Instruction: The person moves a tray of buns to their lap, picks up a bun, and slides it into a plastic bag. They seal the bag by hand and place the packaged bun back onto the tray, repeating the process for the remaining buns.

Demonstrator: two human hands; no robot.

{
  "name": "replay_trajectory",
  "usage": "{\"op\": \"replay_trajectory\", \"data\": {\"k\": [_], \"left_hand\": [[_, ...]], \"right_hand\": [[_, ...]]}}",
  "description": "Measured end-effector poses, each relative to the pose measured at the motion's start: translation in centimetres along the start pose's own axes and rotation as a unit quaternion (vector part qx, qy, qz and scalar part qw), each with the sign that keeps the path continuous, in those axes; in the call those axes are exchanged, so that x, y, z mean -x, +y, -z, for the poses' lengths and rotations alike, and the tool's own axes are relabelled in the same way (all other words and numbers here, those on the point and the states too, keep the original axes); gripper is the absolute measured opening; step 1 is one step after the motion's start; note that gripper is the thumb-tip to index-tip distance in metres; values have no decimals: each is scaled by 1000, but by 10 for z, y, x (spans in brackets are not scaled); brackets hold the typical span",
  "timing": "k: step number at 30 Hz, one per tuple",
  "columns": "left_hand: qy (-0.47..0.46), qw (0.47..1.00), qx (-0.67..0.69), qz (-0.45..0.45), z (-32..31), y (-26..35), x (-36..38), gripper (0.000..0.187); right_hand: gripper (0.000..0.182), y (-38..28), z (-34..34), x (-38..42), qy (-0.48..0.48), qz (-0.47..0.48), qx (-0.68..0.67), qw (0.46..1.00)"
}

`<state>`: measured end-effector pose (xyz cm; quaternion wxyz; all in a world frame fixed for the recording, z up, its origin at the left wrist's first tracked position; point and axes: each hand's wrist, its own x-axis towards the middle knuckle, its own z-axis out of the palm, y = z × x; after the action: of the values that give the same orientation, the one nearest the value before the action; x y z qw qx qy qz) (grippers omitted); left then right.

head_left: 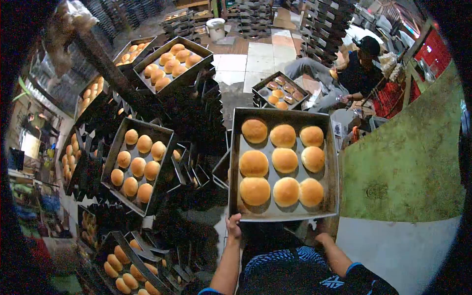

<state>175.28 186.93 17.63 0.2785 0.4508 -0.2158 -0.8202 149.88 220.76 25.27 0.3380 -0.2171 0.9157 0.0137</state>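
A square metal baking tray [285, 215] is in front of me, with several round golden buns [285, 161] in three rows of three. My left hand [233, 226] is closed on the tray's near left corner, thumb up against the rim. Below the near edge, toward the right corner, is my right hand [317, 233]. It is dark and smeared, so its fingers and any contact with the tray cannot be made out.
Stacked trays fill my left, including a tilted bun tray [144, 211] and another bun tray [209, 52] on a dark stack. Ahead, a seated person [361, 71] has a smaller bun tray [272, 88] close by. A green panel [403, 167] stands on the right.
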Motion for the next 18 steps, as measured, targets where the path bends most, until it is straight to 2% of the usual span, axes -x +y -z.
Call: {"op": "replay_trajectory", "data": {"k": [1,3,5,6,8,9,10,11,12,13,14,16,17,18], "left_hand": [[-39,999,-6,-10,-25,27,-2,57],[-29,999,-18,-6,-61,59,-18,43],[-26,999,-39,-4,-82,78,-43,30],[-40,996,-76,-34,-89,82,-57,25],[-52,996,-72,-11,-100,84,-82,23],[-57,995,-80,-17,-109,87,-88,22],[-61,994,-88,-23,-121,91,-95,22],[-14,997,-68,-46,-150,104,-83,22],[-48,990,-102,-86,-171,115,-79,23],[-79,980,-133,-127,-191,126,-76,24],[-75,989,-108,-64,-196,128,-87,24],[-73,990,-96,-79,-228,137,-85,23],[-59,990,-70,-104,-246,139,-83,22],[-57,990,-75,-101,-243,135,-95,22]], "right_hand": [[60,0,4,-6,0,-23,-18,1000],[61,5,16,-13,-9,-72,-71,995],[61,16,21,-19,-25,-109,-182,977],[61,25,19,-17,-23,-111,-186,976],[57,57,-17,-10,70,-109,-19,991],[58,64,-32,-4,128,-135,-71,980],[58,61,-29,2,127,-138,-76,979],[56,65,-27,10,54,-191,-144,969],[54,62,-29,16,-22,-242,-211,947],[39,86,-68,8,15,-191,-118,974],[33,99,-89,2,2,-190,-151,970],[23,139,-142,-23,-16,-180,-344,922],[18,132,-139,-26,-19,-176,-421,890],[19,127,-131,-34,-14,-173,-404,898]]}}
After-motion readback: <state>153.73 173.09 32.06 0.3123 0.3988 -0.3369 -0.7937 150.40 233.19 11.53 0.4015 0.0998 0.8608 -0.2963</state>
